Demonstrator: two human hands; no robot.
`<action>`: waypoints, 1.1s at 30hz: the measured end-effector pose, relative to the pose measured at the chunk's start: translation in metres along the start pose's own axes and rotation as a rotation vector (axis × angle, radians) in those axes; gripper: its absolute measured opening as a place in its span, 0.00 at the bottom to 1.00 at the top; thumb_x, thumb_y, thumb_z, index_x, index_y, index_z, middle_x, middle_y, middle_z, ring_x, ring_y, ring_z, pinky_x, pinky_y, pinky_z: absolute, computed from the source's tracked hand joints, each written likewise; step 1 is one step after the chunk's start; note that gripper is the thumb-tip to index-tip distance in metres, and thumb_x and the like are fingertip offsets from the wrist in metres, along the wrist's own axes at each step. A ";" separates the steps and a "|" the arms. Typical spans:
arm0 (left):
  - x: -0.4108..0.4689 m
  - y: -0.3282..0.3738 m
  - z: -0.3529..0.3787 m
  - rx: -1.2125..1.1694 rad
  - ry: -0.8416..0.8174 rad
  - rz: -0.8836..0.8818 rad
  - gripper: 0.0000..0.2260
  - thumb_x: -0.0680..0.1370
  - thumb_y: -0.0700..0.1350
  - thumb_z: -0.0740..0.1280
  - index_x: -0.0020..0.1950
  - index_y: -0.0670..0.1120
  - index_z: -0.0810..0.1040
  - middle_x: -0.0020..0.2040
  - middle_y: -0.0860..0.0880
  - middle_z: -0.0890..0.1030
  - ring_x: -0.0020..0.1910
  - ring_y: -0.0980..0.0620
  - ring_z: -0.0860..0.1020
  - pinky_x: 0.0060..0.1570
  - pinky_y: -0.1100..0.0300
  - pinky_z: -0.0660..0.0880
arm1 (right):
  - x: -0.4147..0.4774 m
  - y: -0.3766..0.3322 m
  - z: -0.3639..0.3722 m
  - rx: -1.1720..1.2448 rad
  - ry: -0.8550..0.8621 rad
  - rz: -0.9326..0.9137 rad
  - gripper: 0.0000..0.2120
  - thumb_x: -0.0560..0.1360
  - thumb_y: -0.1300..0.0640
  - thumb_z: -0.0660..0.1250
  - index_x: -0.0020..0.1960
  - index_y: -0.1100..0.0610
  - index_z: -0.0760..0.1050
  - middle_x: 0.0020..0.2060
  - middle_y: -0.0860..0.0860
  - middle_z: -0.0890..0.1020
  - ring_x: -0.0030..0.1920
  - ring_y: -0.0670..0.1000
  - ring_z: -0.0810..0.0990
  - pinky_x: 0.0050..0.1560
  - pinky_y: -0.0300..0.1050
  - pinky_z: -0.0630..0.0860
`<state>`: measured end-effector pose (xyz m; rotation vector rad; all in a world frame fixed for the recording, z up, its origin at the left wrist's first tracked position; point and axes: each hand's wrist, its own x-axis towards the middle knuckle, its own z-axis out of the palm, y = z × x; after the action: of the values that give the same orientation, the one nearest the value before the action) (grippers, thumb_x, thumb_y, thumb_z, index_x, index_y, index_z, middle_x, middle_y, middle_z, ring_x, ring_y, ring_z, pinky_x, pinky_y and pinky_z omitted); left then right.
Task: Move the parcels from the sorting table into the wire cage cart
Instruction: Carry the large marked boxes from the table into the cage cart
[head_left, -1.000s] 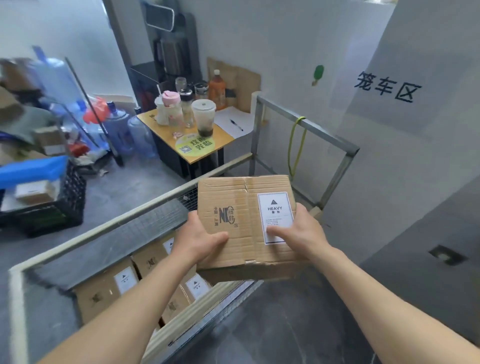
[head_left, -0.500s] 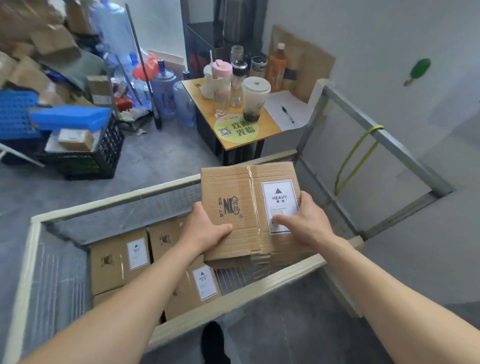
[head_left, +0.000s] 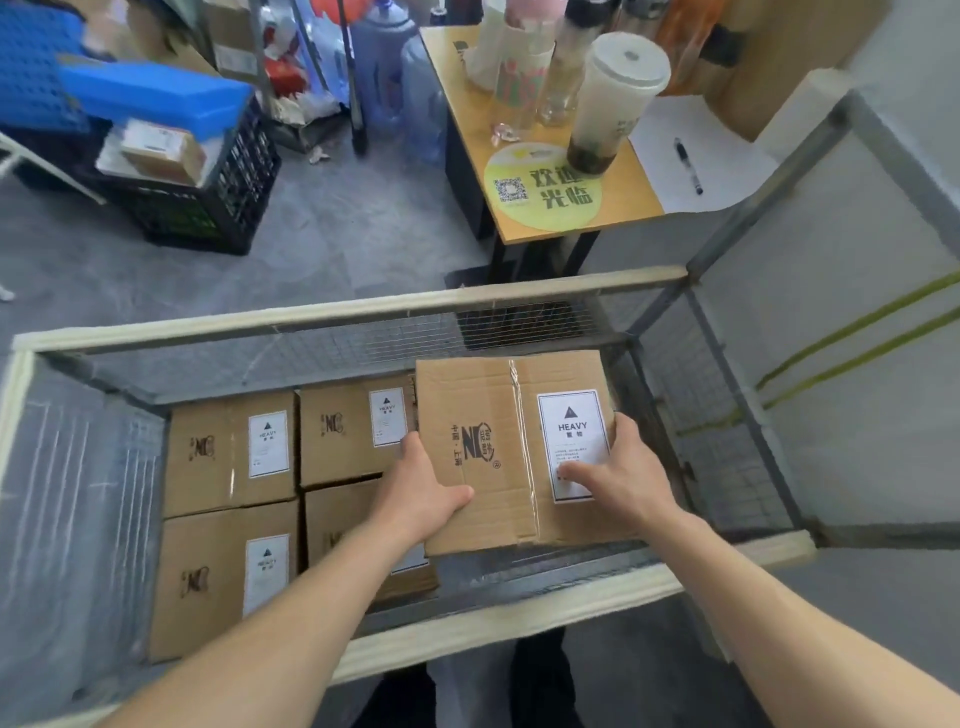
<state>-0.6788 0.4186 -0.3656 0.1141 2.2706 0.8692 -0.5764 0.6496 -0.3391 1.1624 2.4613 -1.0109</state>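
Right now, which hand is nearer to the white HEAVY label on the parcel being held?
Right. The right hand grips the parcel at its right edge, thumb lying on the label. The left hand grips the left edge, apart from the label.

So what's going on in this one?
A person holds a cardboard box marked HEAVY with both hands: the left hand grips its near left edge, and the right hand grips its right side with the thumb on the label. The box hangs over the right part of the wire cage cart and appears not yet set down. Four similar boxes lie on the cart's left.
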 end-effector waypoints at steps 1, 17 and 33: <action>0.006 -0.006 0.010 0.000 0.006 -0.027 0.33 0.70 0.51 0.79 0.67 0.49 0.62 0.58 0.51 0.78 0.53 0.50 0.78 0.50 0.54 0.76 | 0.010 0.007 0.009 -0.008 -0.019 0.004 0.37 0.65 0.45 0.79 0.66 0.52 0.63 0.53 0.46 0.78 0.49 0.52 0.78 0.47 0.50 0.72; 0.067 -0.085 0.111 -0.039 -0.018 -0.278 0.27 0.72 0.48 0.77 0.61 0.52 0.63 0.55 0.53 0.79 0.50 0.51 0.79 0.46 0.56 0.79 | 0.103 0.092 0.108 -0.080 -0.261 0.054 0.35 0.66 0.47 0.78 0.65 0.51 0.63 0.53 0.46 0.78 0.53 0.57 0.80 0.51 0.52 0.75; 0.101 -0.106 0.163 0.001 -0.102 -0.340 0.25 0.74 0.45 0.76 0.60 0.49 0.62 0.56 0.50 0.79 0.52 0.49 0.80 0.51 0.52 0.80 | 0.144 0.140 0.138 -0.146 -0.298 0.101 0.38 0.67 0.52 0.79 0.69 0.54 0.61 0.52 0.48 0.78 0.51 0.57 0.81 0.50 0.52 0.76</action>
<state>-0.6346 0.4584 -0.5766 -0.2167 2.1123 0.6665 -0.5754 0.7034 -0.5765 0.9983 2.1810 -0.8870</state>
